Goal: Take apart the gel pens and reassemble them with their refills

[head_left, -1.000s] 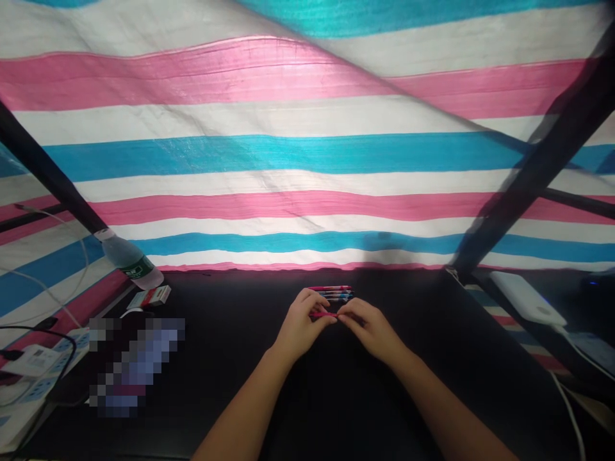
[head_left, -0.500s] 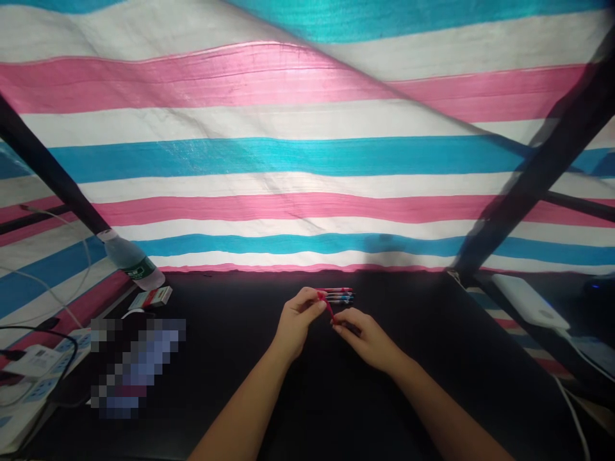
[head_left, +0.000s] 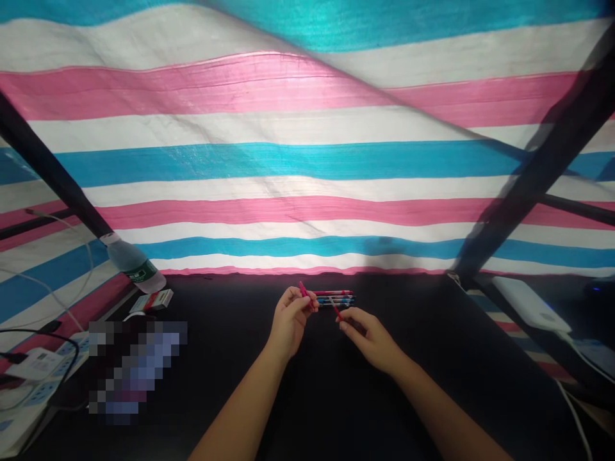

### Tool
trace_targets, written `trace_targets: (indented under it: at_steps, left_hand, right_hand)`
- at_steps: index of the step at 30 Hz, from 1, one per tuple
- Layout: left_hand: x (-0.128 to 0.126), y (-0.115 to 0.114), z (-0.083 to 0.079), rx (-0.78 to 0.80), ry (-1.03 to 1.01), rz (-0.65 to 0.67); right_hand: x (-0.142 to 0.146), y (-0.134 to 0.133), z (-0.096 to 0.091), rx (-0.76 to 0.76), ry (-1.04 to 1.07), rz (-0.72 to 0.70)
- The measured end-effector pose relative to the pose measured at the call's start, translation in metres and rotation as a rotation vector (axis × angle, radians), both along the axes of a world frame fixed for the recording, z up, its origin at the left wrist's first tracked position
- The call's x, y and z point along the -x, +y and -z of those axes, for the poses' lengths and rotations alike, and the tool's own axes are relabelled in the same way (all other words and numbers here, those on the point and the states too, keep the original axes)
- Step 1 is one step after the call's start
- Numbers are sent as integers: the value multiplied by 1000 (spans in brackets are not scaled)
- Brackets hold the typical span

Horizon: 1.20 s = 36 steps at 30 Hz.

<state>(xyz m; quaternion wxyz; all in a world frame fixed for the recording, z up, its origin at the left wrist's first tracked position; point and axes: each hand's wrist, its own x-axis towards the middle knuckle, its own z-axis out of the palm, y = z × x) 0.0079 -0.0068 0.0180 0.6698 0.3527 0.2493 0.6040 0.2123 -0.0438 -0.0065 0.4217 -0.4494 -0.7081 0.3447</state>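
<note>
My left hand [head_left: 290,322] is shut on a short pink pen barrel [head_left: 303,290], whose lower part is hidden by my fingers. My right hand [head_left: 366,335] pinches a thin red pen refill [head_left: 336,309] between thumb and fingertips. The two hands stand apart, a short way in front of several striped pens [head_left: 335,298] lying side by side on the black table [head_left: 408,358]. My left fingers are right at the near end of that row, and the refill's upper tip is close to the pens.
A plastic water bottle [head_left: 133,262] and a small red-and-white box [head_left: 151,299] stand at the table's far left. A pixelated blurred object [head_left: 137,370] and a power strip [head_left: 36,365] lie left. A white power bank [head_left: 526,304] sits right, beyond a black frame pole [head_left: 533,186].
The pink-red piece held between both hands has come apart into two pieces. My hands have drawn apart, the left keeping the pink barrel and the right the thin red refill.
</note>
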Motion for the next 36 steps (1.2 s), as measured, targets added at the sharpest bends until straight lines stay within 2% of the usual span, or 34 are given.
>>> trace_targets:
  at_steps: [5,12,16,19,24,27,31,36]
  left_hand:
    - [-8,-2,7,18,78,57]
    - [-7,-3,14,-113,445,79]
    - [-7,-5,15,-138,526,91]
    - [-8,-4,13,-71,415,113]
    - [-1,2,4,99,-23,139]
    - [3,5,1,212,-176,180]
    - [3,4,1,249,-205,214]
    - [-1,-1,1,161,-77,230]
  right_hand:
    - [0,-2,-3,15,-5,-9]
    - [1,-3,-7,-22,-31,-54]
    - [2,-3,-7,-4,-42,-51]
    - [2,-2,-4,2,-31,-57]
    - [1,0,-1,34,11,-69]
    - [0,-1,0,36,31,-86]
    - [0,-1,-1,42,37,-84]
    - [2,-2,-1,47,36,-88]
